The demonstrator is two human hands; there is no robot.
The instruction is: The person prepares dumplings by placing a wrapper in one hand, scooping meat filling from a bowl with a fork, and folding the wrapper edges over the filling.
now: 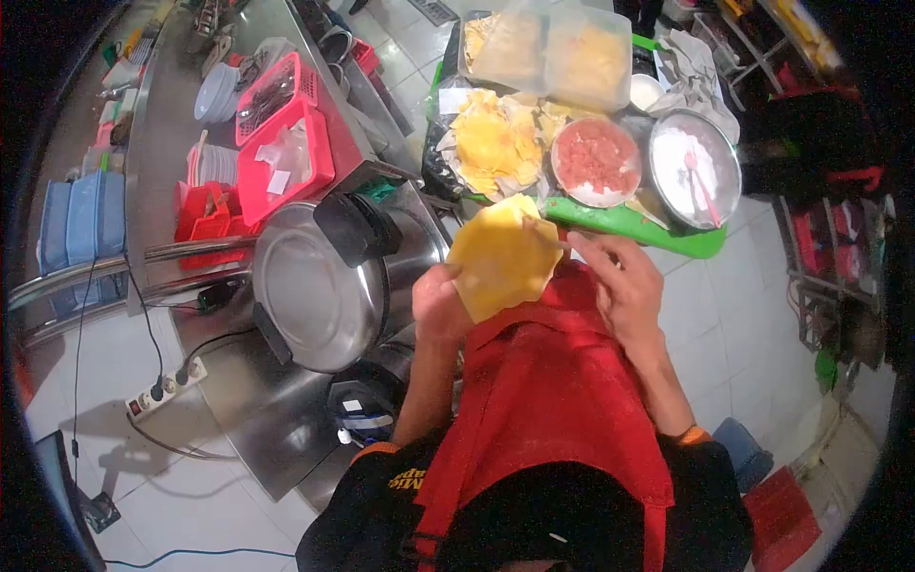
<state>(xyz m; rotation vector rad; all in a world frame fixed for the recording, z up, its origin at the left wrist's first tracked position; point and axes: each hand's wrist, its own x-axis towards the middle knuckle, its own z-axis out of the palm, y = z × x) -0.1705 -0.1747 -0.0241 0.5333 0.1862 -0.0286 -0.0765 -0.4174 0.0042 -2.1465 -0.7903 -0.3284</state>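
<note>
My left hand (438, 297) pinches the left edge of a thin, yellow, many-sided dough wrapper (505, 262), held up in front of my red apron. My right hand (621, 286) has its fingertips at the wrapper's right edge and appears to pinch it; the exact contact is hard to make out. Just beyond lies a loose pile of similar yellow wrappers (496, 143) on paper. To its right sits a round bowl of pinkish-red filling (597, 162), resembling minced meat. Beside that, a metal bowl (732, 181) holds white stuff and a pink-handled utensil (701, 181).
Two translucent containers (589, 62) stand behind the wrappers on the green tabletop (639, 229). A large round steel cooker (310, 286) is close on my left. Pink baskets (286, 162) rest on a metal counter. A power strip (170, 388) with cables lies below, left.
</note>
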